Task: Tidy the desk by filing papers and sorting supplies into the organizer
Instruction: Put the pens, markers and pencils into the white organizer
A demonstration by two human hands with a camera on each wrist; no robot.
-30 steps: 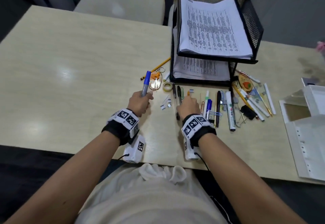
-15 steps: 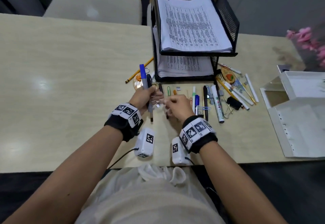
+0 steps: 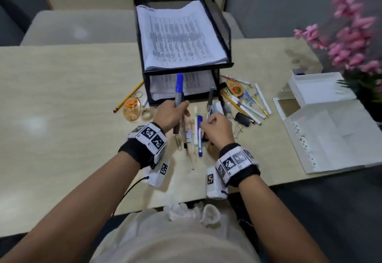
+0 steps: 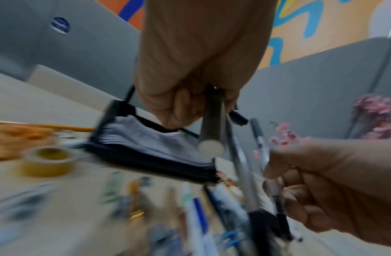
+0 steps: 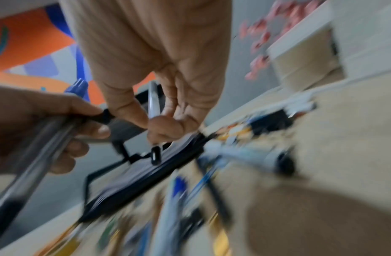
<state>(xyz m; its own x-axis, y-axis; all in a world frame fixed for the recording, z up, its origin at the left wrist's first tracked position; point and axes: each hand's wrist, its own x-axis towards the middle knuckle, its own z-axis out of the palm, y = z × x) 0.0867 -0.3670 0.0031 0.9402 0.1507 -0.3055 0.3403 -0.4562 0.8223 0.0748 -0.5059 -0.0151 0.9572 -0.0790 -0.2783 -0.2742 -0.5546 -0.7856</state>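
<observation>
Pens (image 3: pixel 198 130) and small supplies scattered across the tabletop (image 3: pixel 62 97) just in front of the black mesh organizer (image 3: pixel 224 33), which stands toward the far edge with printed papers (image 3: pixel 175 37) stacked in both its upper and lower trays. Left hand (image 3: pixel 170 116) raised above that scatter, fingers curled round a blue-capped marker (image 3: pixel 179 89) held upright, cap topmost, together with at least one thinner dark pen; in the left wrist view (image 4: pixel 190 97) the marker's grey barrel end (image 4: pixel 211 147) points at the camera. Right hand (image 3: pixel 217 128) just beside it, thumb and fingertips pinching a slim pen with a dark cap (image 3: pixel 210 99), tilted up toward the organizer; same pinch visible in the right wrist view (image 5: pixel 159 110), pen (image 5: pixel 153 102) between thumb and forefinger. Both wrist views heavily blurred, so finer detail on the desk items impossible to tell. Left of the organizer's front corner: a yellow pencil (image 3: pixel 129 96), an orange keychain (image 3: pixel 131 108) and a small roll of tape (image 3: pixel 147 114). Right of it: a loose fan of white pens and pencils (image 3: pixel 248 107) with a black binder clip (image 3: pixel 242 118) near them. Toward the right edge, an open white box (image 3: pixel 322 126); pink flowers (image 3: pixel 351 41) at the far right corner. White cloth (image 3: pixel 192 211) bunched at the near edge, against the person's lap.
</observation>
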